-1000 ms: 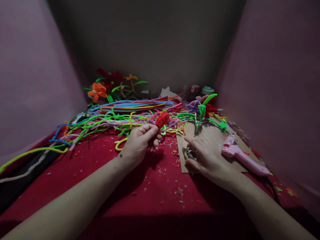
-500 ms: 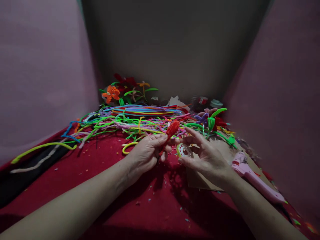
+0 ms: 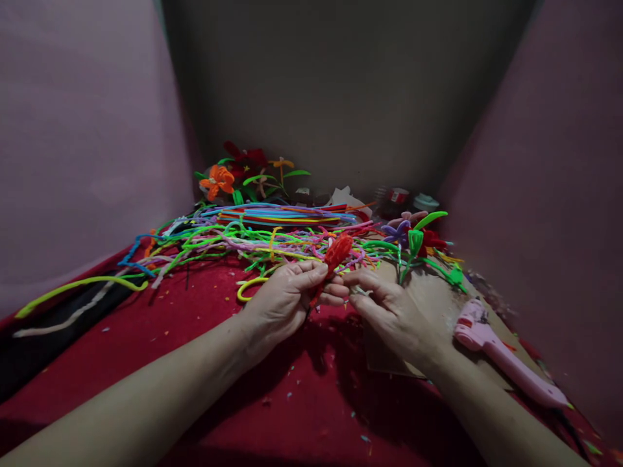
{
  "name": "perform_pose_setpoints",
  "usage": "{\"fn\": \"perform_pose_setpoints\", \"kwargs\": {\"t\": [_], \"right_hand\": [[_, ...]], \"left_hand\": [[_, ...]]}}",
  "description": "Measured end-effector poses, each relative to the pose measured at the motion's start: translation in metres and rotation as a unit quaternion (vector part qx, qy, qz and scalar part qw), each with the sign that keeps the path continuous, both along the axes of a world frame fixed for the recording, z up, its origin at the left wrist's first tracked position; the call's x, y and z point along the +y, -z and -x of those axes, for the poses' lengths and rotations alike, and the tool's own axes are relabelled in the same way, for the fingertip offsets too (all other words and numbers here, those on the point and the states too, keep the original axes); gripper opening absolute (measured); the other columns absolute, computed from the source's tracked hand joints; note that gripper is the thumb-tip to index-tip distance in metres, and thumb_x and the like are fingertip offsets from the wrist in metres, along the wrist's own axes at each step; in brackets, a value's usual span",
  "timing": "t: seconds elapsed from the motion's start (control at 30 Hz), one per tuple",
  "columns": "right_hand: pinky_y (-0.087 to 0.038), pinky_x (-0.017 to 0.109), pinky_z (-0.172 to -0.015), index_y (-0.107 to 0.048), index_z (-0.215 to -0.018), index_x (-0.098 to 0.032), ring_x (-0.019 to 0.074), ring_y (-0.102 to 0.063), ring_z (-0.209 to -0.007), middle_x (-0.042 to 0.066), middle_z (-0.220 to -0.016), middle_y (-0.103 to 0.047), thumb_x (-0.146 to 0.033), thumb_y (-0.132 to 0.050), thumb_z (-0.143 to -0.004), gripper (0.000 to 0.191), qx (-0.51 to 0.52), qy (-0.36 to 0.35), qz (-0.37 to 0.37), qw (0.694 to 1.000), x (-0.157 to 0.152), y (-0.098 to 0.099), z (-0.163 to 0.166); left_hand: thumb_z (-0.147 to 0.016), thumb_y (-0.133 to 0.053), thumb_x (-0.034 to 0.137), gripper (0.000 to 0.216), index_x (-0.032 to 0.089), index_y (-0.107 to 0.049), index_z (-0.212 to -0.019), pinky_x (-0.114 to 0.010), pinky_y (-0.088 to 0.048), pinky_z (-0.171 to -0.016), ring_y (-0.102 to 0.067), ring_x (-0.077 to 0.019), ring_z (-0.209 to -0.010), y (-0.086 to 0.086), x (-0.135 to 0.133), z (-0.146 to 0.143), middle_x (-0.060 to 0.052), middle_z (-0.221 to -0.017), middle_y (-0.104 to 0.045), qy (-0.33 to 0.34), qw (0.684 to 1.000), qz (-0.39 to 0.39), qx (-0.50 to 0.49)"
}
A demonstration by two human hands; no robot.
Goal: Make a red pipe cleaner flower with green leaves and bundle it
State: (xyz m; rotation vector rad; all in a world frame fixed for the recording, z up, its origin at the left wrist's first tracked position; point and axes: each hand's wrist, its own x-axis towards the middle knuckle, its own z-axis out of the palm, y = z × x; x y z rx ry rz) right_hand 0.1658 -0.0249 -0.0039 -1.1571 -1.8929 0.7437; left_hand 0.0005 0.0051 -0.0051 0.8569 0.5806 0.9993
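Between the thumb and fingers of my left hand [image 3: 287,295] is a red pipe-cleaner bud [image 3: 339,251], its fuzzy head tilted up and to the right. A short dark end shows below the fingers. Just to the right, my right hand [image 3: 392,311] is closed, its fingertips close to those of the left. A pale sliver of the tape roll [image 3: 361,290] shows between its thumb and forefinger; the rest of the roll is hidden by the fingers. Whether any tape runs across to the bud I cannot tell.
Loose coloured pipe cleaners [image 3: 253,241] lie behind my hands, with a straight bundle [image 3: 282,214] beyond. Pipe-cleaner flowers [image 3: 217,181] stand at the back left. A pink glue gun [image 3: 506,357] rests at right by a cardboard sheet [image 3: 389,357]. Scraps dot the red cloth [image 3: 185,324].
My right hand has closed around the tape roll, which showed its dotted side before, and its fingertips have drawn down. The left hand still holds the red bud in nearly the same place.
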Motion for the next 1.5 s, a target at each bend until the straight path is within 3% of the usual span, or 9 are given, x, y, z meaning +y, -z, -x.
{"fn": "perform_pose_setpoints", "kwargs": {"t": [0.13, 0.33, 0.43, 0.53, 0.7, 1.07, 1.33, 1.5], "right_hand": [[-0.041, 0.027, -0.068, -0.066, -0.083, -0.018, 0.0151, -0.056, -0.074, 0.002, -0.079, -0.063, -0.022, -0.047, -0.082, 0.019, -0.001, 0.018, 0.006, 1.000, -0.002, 0.002, 0.003], [-0.039, 0.025, -0.066, -0.064, -0.069, -0.018, 0.0135, -0.053, -0.070, -0.001, -0.068, -0.060, -0.019, -0.050, -0.081, 0.018, 0.040, 0.053, 0.016, 0.998, 0.000, 0.002, -0.001], [-0.038, 0.025, -0.069, -0.063, -0.071, -0.018, 0.0137, -0.051, -0.072, 0.000, -0.071, -0.058, -0.022, -0.051, -0.081, 0.016, 0.082, 0.055, -0.013, 0.995, 0.000, 0.002, -0.005], [-0.038, 0.026, -0.076, -0.064, -0.075, -0.019, 0.0141, -0.051, -0.078, 0.000, -0.077, -0.059, -0.024, -0.053, -0.081, 0.013, 0.125, 0.018, -0.036, 0.991, 0.000, 0.003, -0.004], [-0.038, 0.025, -0.070, -0.063, -0.069, -0.018, 0.0130, -0.050, -0.072, 0.000, -0.071, -0.057, -0.026, -0.053, -0.081, 0.018, 0.106, 0.026, 0.004, 0.994, 0.000, 0.005, 0.006], [-0.037, 0.024, -0.053, -0.060, -0.065, -0.017, 0.0109, -0.044, -0.056, -0.001, -0.061, -0.052, -0.039, -0.058, -0.076, 0.024, 0.214, 0.078, 0.086, 0.970, 0.001, 0.018, 0.015], [-0.043, 0.027, -0.066, -0.066, -0.077, -0.015, 0.0152, -0.055, -0.072, 0.003, -0.075, -0.063, -0.034, -0.064, -0.071, 0.019, 0.317, 0.065, 0.128, 0.937, 0.003, 0.021, 0.021], [-0.043, 0.025, -0.061, -0.065, -0.074, -0.015, 0.0117, -0.053, -0.062, 0.001, -0.070, -0.062, -0.031, -0.066, -0.069, 0.017, 0.366, 0.060, 0.149, 0.917, 0.003, 0.021, 0.024]], "left_hand": [[-0.080, -0.050, 0.009, 0.014, 0.007, -0.059, -0.070, -0.020, -0.052, -0.057, -0.064, -0.0116, -0.055, 0.002, 0.000, -0.001, -0.008, -0.067, -0.067, 0.000, 1.000, -0.007, 0.000], [-0.082, -0.051, 0.021, 0.017, 0.009, -0.059, -0.072, -0.015, -0.039, -0.036, -0.049, -0.0053, -0.036, 0.004, -0.001, -0.002, -0.003, -0.057, -0.062, -0.014, 0.998, -0.035, 0.055], [-0.081, -0.051, 0.024, 0.019, 0.010, -0.058, -0.071, -0.016, -0.039, -0.036, -0.049, -0.0054, -0.036, 0.003, -0.004, -0.002, -0.004, -0.061, -0.064, -0.046, 0.994, -0.044, 0.085], [-0.082, -0.051, 0.030, 0.025, 0.012, -0.055, -0.065, -0.017, -0.037, -0.035, -0.047, -0.0060, -0.035, 0.005, -0.006, -0.003, -0.001, -0.052, -0.059, -0.042, 0.992, -0.046, 0.114], [-0.081, -0.053, 0.033, 0.027, 0.013, -0.052, -0.062, -0.014, -0.023, -0.032, -0.034, -0.0013, -0.031, 0.008, -0.008, -0.009, 0.005, -0.044, -0.048, -0.034, 0.987, -0.082, 0.136], [-0.079, -0.054, 0.027, 0.016, 0.014, -0.052, -0.069, -0.015, -0.023, -0.036, -0.035, -0.0003, -0.036, 0.009, -0.015, -0.014, 0.004, -0.058, -0.052, -0.063, 0.982, -0.103, 0.142], [-0.079, -0.055, 0.029, 0.018, 0.014, -0.056, -0.069, -0.016, -0.023, -0.037, -0.036, -0.0011, -0.038, 0.014, -0.013, -0.013, 0.002, -0.061, -0.056, -0.060, 0.977, -0.138, 0.153], [-0.078, -0.057, 0.028, 0.015, 0.015, -0.058, -0.070, -0.015, -0.026, -0.039, -0.037, -0.0025, -0.039, 0.012, -0.013, -0.010, 0.005, -0.047, -0.048, -0.071, 0.960, -0.178, 0.205]]}}
